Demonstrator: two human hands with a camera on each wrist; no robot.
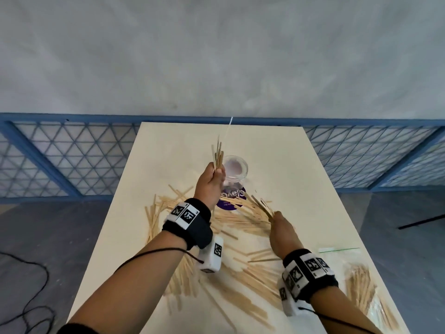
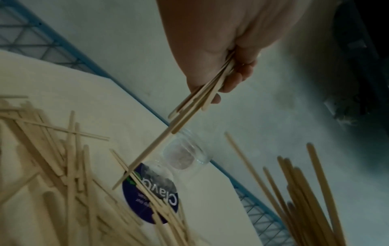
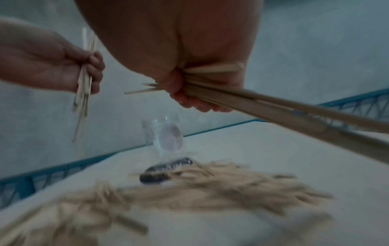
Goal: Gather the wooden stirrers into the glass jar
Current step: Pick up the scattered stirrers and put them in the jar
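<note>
Pale table [image 1: 301, 177] bearing a wide scatter of loose wooden stirrers [image 1: 240, 280], thickest between the two forearms. Left hand [image 1: 210, 180], raised just beside the jar, fingers curled round an upright bundle of stirrers [image 1: 218, 155]. Right hand [image 1: 280, 227], lower and nearer, fingers curled round a second bundle [image 1: 261, 207] slanting toward the jar. Clear glass jar [image 1: 234, 168] upright on a purple round label [image 1: 232, 197], beyond the pile.

- Jar [image 1: 234, 168]: on table [image 1: 301, 179], far centre.
- Label [image 1: 231, 198]: flat on table, just near of jar.
- Loose stirrers [image 1: 231, 237]: spread near of label, left to right.
- Bag [image 1: 361, 285]: near right edge.
</note>
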